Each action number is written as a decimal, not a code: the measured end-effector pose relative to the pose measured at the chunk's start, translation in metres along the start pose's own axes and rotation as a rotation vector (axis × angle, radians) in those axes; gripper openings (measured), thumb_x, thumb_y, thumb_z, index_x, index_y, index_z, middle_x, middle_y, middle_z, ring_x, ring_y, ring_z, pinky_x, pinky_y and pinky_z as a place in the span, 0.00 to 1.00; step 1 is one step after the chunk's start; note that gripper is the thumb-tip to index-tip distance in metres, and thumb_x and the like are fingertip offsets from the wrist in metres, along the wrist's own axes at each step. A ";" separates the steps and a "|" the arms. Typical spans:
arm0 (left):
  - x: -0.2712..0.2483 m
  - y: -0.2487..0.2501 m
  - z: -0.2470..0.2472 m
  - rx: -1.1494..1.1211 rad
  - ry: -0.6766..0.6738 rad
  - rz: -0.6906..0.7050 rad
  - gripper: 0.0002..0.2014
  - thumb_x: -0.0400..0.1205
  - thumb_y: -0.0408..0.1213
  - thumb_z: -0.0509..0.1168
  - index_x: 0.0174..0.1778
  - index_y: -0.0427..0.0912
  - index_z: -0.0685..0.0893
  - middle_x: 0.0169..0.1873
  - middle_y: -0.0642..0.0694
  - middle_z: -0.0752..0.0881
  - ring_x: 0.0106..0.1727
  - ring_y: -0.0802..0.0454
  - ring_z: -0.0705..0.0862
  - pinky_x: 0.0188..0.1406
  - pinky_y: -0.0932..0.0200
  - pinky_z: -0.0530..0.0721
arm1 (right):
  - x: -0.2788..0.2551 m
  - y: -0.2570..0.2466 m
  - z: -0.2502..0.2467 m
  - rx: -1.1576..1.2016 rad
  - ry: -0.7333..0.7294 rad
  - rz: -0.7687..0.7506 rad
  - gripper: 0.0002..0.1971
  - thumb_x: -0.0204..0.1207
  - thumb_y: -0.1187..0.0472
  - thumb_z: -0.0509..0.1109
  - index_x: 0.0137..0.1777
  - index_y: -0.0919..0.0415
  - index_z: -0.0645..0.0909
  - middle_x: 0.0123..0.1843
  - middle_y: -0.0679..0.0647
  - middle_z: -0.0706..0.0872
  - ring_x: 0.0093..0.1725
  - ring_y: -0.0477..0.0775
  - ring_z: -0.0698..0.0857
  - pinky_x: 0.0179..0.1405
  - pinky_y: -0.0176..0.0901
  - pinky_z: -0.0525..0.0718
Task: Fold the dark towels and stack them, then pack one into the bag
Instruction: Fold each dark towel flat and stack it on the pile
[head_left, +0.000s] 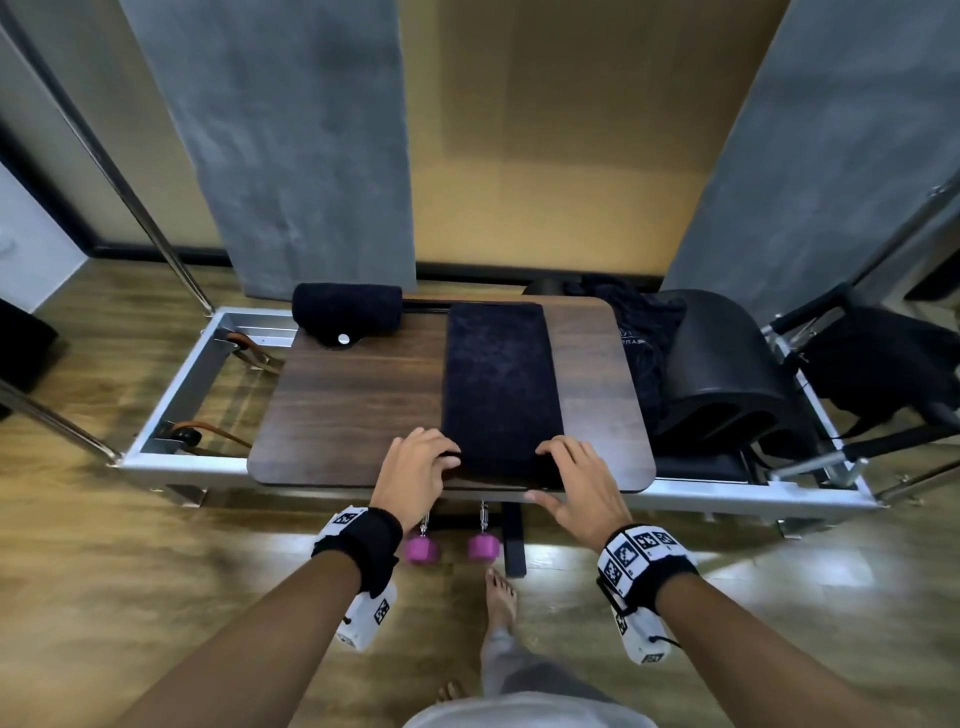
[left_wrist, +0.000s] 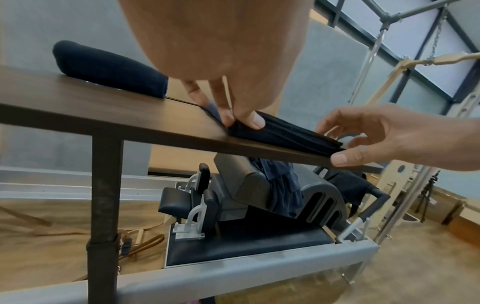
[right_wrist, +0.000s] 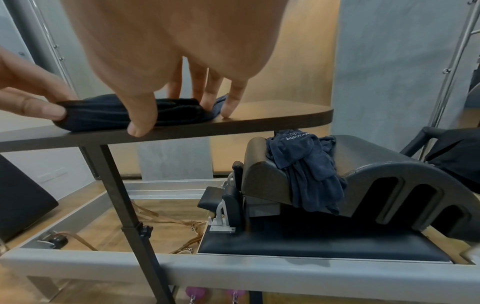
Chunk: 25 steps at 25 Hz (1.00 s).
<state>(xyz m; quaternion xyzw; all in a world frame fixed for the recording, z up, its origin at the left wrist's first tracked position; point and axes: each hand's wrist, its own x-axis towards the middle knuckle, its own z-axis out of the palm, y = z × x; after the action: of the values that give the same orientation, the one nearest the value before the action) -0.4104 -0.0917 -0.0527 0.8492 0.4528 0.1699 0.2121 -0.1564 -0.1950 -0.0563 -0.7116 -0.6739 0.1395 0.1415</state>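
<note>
A dark towel (head_left: 501, 384), folded into a long strip, lies lengthwise on the wooden table (head_left: 353, 405). My left hand (head_left: 449, 457) pinches its near left corner, thumb and fingers curled round the layered edge (left_wrist: 241, 123). My right hand (head_left: 545, 467) rests its fingers on the near right corner (right_wrist: 205, 105), while the thumb lies on the table's front edge. Another folded dark towel (head_left: 347, 309) sits at the table's back left. A crumpled dark towel (head_left: 641, 332) hangs over the black arc barrel (head_left: 722, 374). Black bag-like fabric (head_left: 883, 364) lies at the far right.
The table stands over a metal reformer frame (head_left: 182, 462) with leather straps at its left end. Two purple weights (head_left: 422, 550) hang under the table's front edge near my bare foot (head_left: 501, 597). Grey panels and slanted poles stand behind.
</note>
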 end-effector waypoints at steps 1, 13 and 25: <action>0.004 0.000 0.001 -0.061 0.007 -0.064 0.06 0.88 0.32 0.70 0.53 0.44 0.93 0.49 0.51 0.91 0.56 0.45 0.86 0.58 0.41 0.80 | 0.002 -0.002 0.000 -0.002 0.006 0.000 0.27 0.78 0.44 0.77 0.73 0.47 0.73 0.70 0.43 0.77 0.67 0.48 0.75 0.67 0.48 0.79; 0.033 -0.006 -0.003 -0.338 0.078 -0.367 0.10 0.83 0.48 0.77 0.41 0.52 0.84 0.40 0.57 0.89 0.47 0.55 0.86 0.54 0.44 0.88 | 0.061 0.005 -0.019 0.205 0.010 0.120 0.04 0.80 0.67 0.77 0.49 0.62 0.93 0.50 0.50 0.89 0.55 0.53 0.84 0.61 0.50 0.83; 0.051 0.012 0.014 -0.057 -0.036 -0.039 0.09 0.89 0.49 0.68 0.51 0.54 0.94 0.48 0.61 0.89 0.57 0.56 0.82 0.59 0.51 0.69 | 0.092 0.004 -0.047 0.273 -0.170 0.163 0.10 0.77 0.68 0.78 0.40 0.52 0.87 0.36 0.52 0.88 0.39 0.50 0.85 0.43 0.43 0.83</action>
<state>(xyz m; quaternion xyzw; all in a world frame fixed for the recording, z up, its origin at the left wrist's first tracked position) -0.3678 -0.0577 -0.0534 0.8369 0.4602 0.1630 0.2474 -0.1291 -0.1044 -0.0152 -0.7238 -0.5982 0.3003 0.1676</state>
